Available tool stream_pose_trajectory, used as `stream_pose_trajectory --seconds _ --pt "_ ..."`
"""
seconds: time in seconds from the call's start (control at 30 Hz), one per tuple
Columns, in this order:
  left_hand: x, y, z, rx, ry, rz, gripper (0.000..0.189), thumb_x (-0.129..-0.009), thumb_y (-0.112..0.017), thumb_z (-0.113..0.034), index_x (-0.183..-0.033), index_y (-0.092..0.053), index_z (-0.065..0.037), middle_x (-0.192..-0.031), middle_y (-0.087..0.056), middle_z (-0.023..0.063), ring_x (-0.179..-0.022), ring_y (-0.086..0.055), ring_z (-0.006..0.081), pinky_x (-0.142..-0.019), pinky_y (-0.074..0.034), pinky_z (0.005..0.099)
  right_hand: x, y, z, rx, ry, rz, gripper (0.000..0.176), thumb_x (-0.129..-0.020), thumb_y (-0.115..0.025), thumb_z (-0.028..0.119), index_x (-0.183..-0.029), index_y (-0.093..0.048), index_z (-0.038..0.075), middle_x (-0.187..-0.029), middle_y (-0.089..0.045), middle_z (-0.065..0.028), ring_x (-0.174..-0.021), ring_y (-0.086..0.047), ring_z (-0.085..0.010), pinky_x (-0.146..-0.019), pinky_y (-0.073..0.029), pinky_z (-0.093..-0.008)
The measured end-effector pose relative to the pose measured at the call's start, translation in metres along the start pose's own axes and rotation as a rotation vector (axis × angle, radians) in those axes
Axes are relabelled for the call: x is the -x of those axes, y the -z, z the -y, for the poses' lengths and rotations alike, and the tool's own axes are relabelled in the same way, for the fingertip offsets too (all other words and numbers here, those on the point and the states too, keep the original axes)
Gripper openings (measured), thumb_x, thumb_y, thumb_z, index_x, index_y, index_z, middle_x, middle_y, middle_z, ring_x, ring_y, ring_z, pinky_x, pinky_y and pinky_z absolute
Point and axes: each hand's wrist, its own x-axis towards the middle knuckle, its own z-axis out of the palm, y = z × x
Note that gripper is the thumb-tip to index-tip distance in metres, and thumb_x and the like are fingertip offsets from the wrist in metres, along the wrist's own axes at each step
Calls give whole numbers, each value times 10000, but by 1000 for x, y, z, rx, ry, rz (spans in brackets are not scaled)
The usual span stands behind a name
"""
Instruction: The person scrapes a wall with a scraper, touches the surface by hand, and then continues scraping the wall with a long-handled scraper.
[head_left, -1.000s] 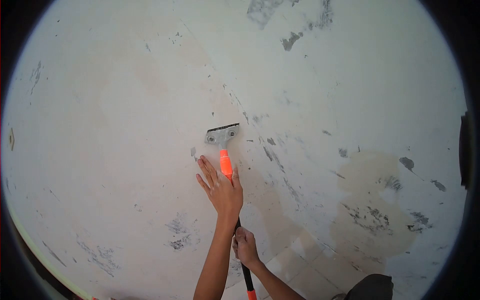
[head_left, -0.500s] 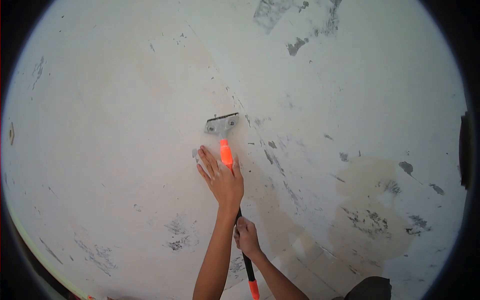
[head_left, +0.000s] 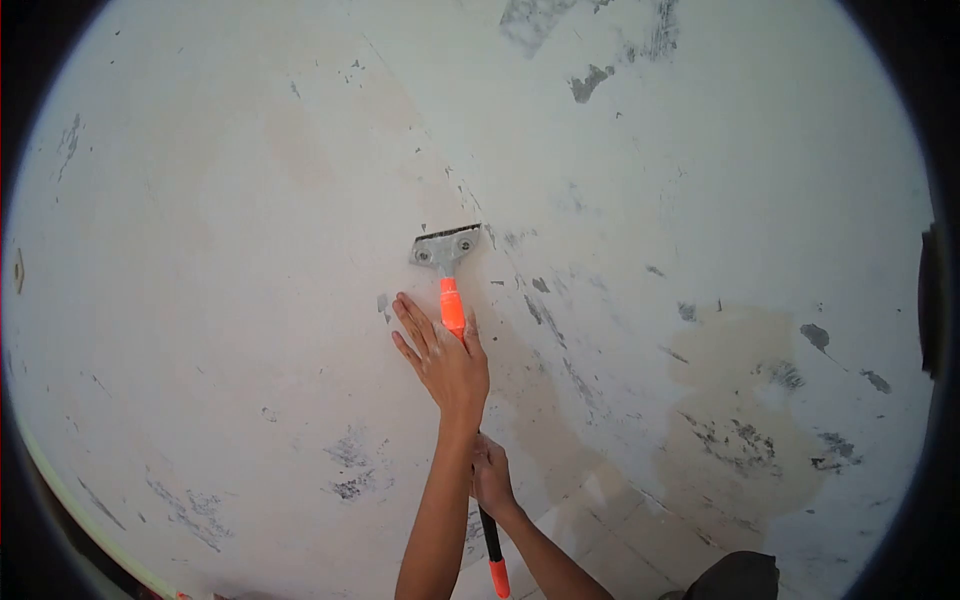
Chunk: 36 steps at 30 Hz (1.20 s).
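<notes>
Scraper handle (head_left: 452,305) under flat left grip (head_left: 446,362)

Left hand (head_left: 447,365) presses scraper (head_left: 446,250); right hand (head_left: 490,480) grips it.

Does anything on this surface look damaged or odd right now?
Yes. The white surface is patchy: dark grey bare spots at the top and lower left, plus a big tan stain at the right. The scraper, under the left hand and gripped by the right hand, looks intact.
</notes>
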Motion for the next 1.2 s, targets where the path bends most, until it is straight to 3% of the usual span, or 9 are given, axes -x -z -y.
stream_pose_trajectory --seconds 0.07,0.17,0.23,0.33,0.47,0.53,0.73,1.03,1.2 --pt "4 -3 2 17 8 -31 704 -1059 -504 -380 -1475 -380 174 -1694 -123 269 -1593 -54 374 -1259 -40 570 0 3 -4 5 107 -10 449 -1112 -424 418 -853 -536 68 -624 -452 36 -504 -413 -58 -442 -332 -257" --pt "0 -6 7 16 -53 -57 664 -1064 -484 -381 -1308 -508 236 -1697 -120 269 -1596 -42 368 -1260 -38 567 9 0 23 16 -47 -14 447 -1109 -430 420 -851 -538 72 -629 -450 35 -504 -409 -59 -443 -333 -257" --pt "-17 -3 2 10 -62 -60 698 -1067 -491 -390 -1459 -396 180 -1691 -136 272 -1593 -54 372 -1259 -41 568 -2 -3 37 13 -50 29 454 -1110 -426 436 -863 -545 75 -638 -457 37 -514 -415 -55 -447 -336 -255" --pt "-33 0 -5 -18 5 -42 698 -1066 -486 -389 -1469 -385 172 -1688 -141 276 -1594 -49 371 -1259 -38 567 -21 -8 30 3 36 24 467 -1110 -415 460 -893 -565 74 -628 -454 41 -511 -412 -57 -449 -334 -256" --pt "-3 -1 4 16 -11 -54 691 -1066 -481 -384 -1467 -384 171 -1689 -142 273 -1595 -44 367 -1260 -37 564 8 1 24 17 -52 40 489 -1108 -409 485 -908 -572 70 -620 -456 42 -517 -416 -54 -459 -339 -252" --pt "10 -1 10 -12 -25 -22 688 -1063 -485 -399 -1320 -502 238 -1699 -111 263 -1598 -38 355 -1258 -46 574 18 1 15 25 -23 21 482 -1108 -408 482 -904 -563 74 -619 -462 40 -494 -406 -52 -440 -334 -246" --pt "-21 -2 6 -31 -83 -80 660 -1066 -481 -399 -1257 -549 229 -1701 -102 266 -1600 -32 350 -1260 -35 566 -2 -12 33 -56 -78 50 495 -1107 -408 490 -895 -562 71 -622 -473 33 -493 -423 -65 -440 -342 -265" --pt "-7 8 5 -27 -20 17 664 -1067 -486 -385 -1398 -461 190 -1690 -141 271 -1593 -42 382 -1255 -41 578 9 -7 26 41 -6 28 473 -1105 -415 484 -893 -543 81 -618 -466 36 -467 -410 -54 -404 -325 -245" --pt "-10 5 7 -26 -22 -26 660 -1066 -484 -386 -1389 -472 189 -1689 -138 277 -1592 -38 388 -1253 -31 584 6 -10 21 -59 -91 64 479 -1103 -416 488 -908 -561 75 -618 -469 35 -482 -426 -61 -424 -340 -254"
